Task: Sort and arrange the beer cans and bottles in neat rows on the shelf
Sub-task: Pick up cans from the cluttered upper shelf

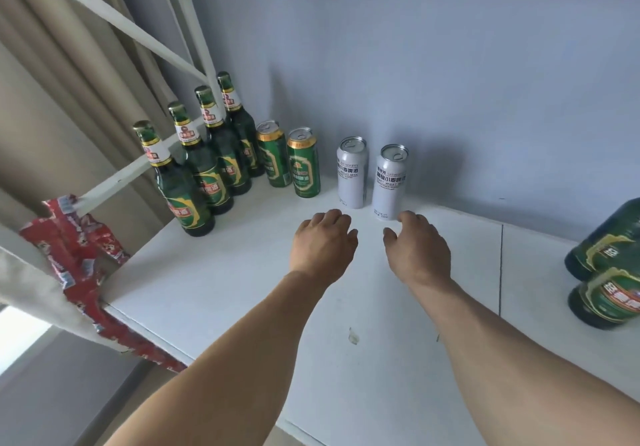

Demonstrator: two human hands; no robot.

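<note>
We are reading "WHEAT BEER" under Chinese characters on the left white can [352, 172] and "小麦啤酒" above "CRAFT WHEAT" on the right white can [390, 182], while the green cans [303, 165] and green bottles [183, 199] are showing Chinese label characters too blurred to read.

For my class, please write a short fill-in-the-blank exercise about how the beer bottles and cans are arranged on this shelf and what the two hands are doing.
1. The row of upright green bottles on the left counts ____ bottles.
2. The two green cans stand to the ____ of the two white cans.
3. The left hand and right hand hold ____.
4. The two bottles at the right edge are ____ in colour.

Missing words: four; left; nothing; green
</note>
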